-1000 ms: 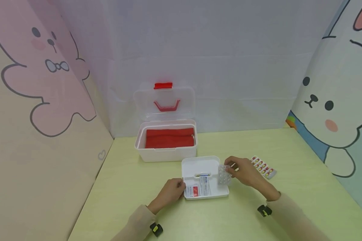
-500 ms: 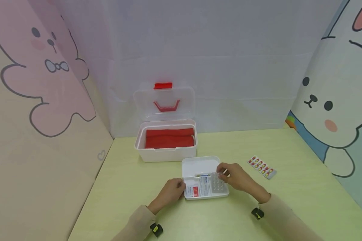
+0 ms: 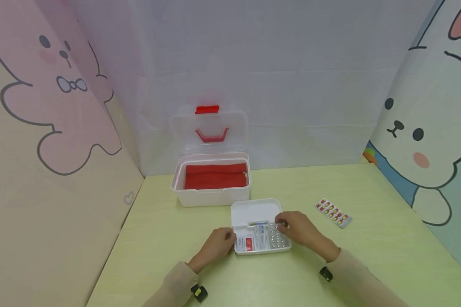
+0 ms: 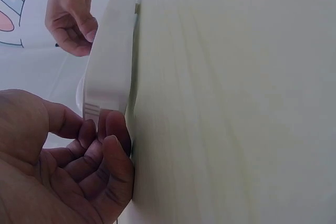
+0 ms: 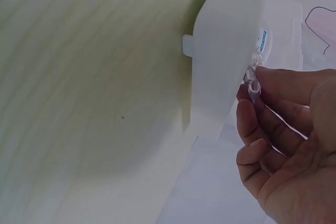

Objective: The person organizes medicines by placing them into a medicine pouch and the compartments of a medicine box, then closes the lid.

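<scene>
A small white plastic case [image 3: 255, 209] lies unfolded on the table, its lid half toward the back. My left hand [image 3: 218, 244] grips its left wall between thumb and fingers, which the left wrist view shows at the corner. In the case's right part is a clear and silver blister pack [image 3: 275, 239]. My right hand [image 3: 302, 232] pinches the pack's upper right corner; in the right wrist view clear blisters [image 5: 254, 86] show between thumb and fingers. Beside the pack in the case are a white printed packet [image 3: 260, 237] and a packet with a red patch [image 3: 249, 244].
Behind the case stands a white box [image 3: 211, 197] with its clear lid [image 3: 230, 121] raised; a red zipped pouch [image 3: 215, 177] lies inside. A blister pack of red and yellow capsules [image 3: 333, 212] lies on the table [image 3: 342, 181] at the right.
My right hand has moved left and down, bringing the clear blister pack from above the case's right edge into its right part. The left hand stays at the left wall.
</scene>
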The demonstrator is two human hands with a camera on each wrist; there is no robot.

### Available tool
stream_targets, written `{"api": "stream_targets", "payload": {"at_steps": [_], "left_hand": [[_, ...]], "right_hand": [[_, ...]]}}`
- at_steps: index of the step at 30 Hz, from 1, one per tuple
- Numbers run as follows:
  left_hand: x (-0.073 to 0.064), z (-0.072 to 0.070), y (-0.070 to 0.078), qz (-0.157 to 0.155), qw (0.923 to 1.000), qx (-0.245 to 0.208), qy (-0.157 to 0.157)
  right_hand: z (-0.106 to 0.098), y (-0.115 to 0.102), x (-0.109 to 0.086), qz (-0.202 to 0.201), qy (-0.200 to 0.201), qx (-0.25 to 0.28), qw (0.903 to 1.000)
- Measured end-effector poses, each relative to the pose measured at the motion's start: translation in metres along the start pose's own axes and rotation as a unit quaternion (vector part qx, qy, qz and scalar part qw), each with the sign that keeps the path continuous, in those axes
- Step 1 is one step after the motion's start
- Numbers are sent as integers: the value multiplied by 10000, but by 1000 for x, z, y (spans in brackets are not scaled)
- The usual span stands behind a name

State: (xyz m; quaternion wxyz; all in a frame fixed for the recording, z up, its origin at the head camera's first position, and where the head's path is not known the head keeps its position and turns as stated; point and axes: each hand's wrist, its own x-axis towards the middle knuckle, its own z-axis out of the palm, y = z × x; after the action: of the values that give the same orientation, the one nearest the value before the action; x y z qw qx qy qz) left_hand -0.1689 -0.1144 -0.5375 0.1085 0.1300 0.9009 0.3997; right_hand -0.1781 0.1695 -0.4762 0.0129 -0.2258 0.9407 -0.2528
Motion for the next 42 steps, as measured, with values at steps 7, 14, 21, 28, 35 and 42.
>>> {"api": "stream_targets", "payload": {"at_steps": [7, 14, 21, 28, 35, 42], "left_hand": [[0, -1, 1, 30, 10000, 24, 15], [-1, -1, 1, 9, 10000, 12, 20], [-2, -2, 2, -31, 10000, -2, 11], [-2, -2, 2, -39, 10000, -80, -16], [-2, -1, 0, -44, 9999, -113, -25], [-2, 1, -1, -81, 9999, -118, -56]], "right_hand": [[8, 1, 2, -29, -25, -404, 9992], [12, 3, 2, 32, 17, -795, 9968], [5, 8, 1, 75, 437, -701, 9966], [-16, 21, 2, 96, 961, -606, 9935], [-44, 42, -5, 414, 655, -520, 9956], [-71, 70, -22, 1139, 181, -328, 9928]]}}
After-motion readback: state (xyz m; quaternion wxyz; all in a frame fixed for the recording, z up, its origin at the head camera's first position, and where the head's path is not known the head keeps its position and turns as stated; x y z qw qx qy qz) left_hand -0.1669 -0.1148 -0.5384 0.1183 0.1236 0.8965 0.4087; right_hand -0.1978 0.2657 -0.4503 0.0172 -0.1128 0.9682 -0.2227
